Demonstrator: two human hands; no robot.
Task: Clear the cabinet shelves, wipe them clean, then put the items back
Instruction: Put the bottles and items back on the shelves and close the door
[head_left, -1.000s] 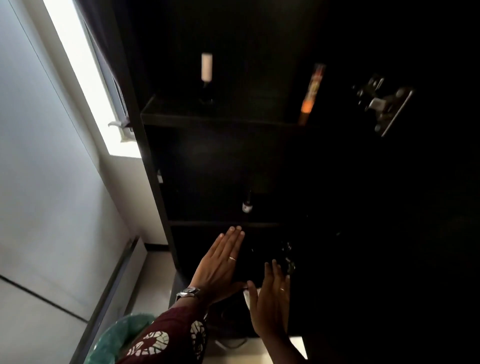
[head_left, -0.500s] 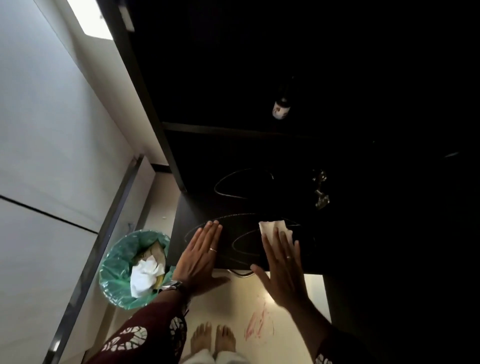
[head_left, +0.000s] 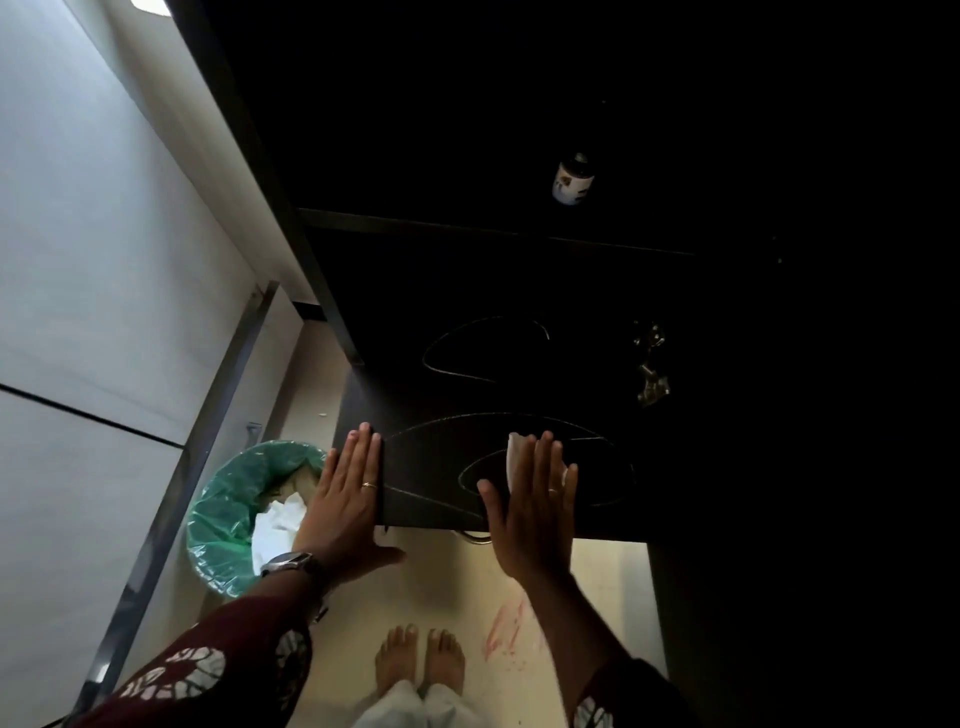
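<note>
A dark cabinet (head_left: 291, 218) fills the upper right, its inside almost black. A low dark shelf surface (head_left: 441, 488) juts out toward me, with thin cables looped on it. My left hand (head_left: 345, 499) lies flat, fingers spread, over the surface's left edge. My right hand (head_left: 530, 509) presses flat on a white tissue (head_left: 514, 457) on the surface near its front edge. A small bottle with a white label (head_left: 571, 182) stands on the shelf above. A metal hinge (head_left: 649, 364) glints at the right.
A bin with a green liner (head_left: 228, 514) holding crumpled white paper stands on the floor to the left. A pale wall (head_left: 104, 260) runs along the left. My bare feet (head_left: 421, 665) stand on a cream floor with red marks (head_left: 506, 629).
The view has tilted down from the upper shelves to the low surface. Both hands have dropped onto that surface, and the white tissue now shows under my right hand.
</note>
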